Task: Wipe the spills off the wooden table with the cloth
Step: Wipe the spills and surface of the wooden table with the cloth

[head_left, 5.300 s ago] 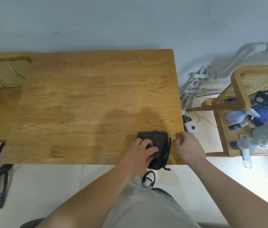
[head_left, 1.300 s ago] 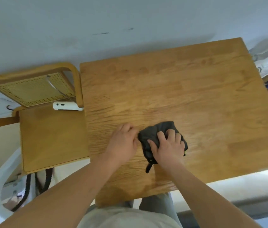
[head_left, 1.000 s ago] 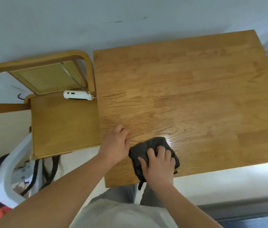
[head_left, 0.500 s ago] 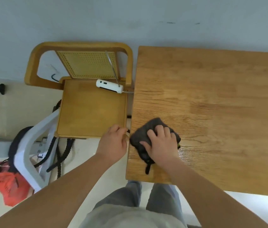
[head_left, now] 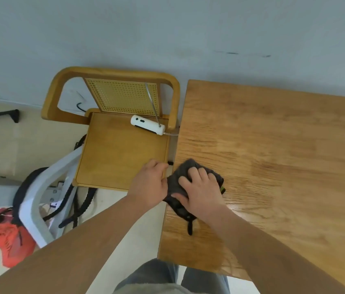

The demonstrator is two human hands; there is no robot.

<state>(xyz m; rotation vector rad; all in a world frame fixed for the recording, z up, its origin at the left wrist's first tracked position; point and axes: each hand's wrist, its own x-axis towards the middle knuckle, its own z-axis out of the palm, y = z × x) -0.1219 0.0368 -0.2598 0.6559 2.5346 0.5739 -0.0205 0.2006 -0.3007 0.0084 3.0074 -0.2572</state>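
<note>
A dark grey folded cloth (head_left: 175, 181) lies at the left edge of the wooden table (head_left: 273, 155), slightly overhanging it, with a black loop trailing toward me. My right hand (head_left: 199, 189) presses flat on the cloth, fingers spread over it. My left hand (head_left: 150, 183) is cupped just off the table's left edge, touching the cloth's overhanging side. A damp sheen shows on the wood to the right of the cloth.
A wooden chair (head_left: 122, 149) with a cane back stands against the table's left side, a white device (head_left: 147, 124) on its seat. A white chair frame (head_left: 40, 187), black straps and an orange item (head_left: 4, 232) lie on the floor at left. A grey wall runs behind.
The cloth under my right hand slid left across the table to its left edge. My left hand moved off the tabletop to just beyond that edge. My view shifted left.
</note>
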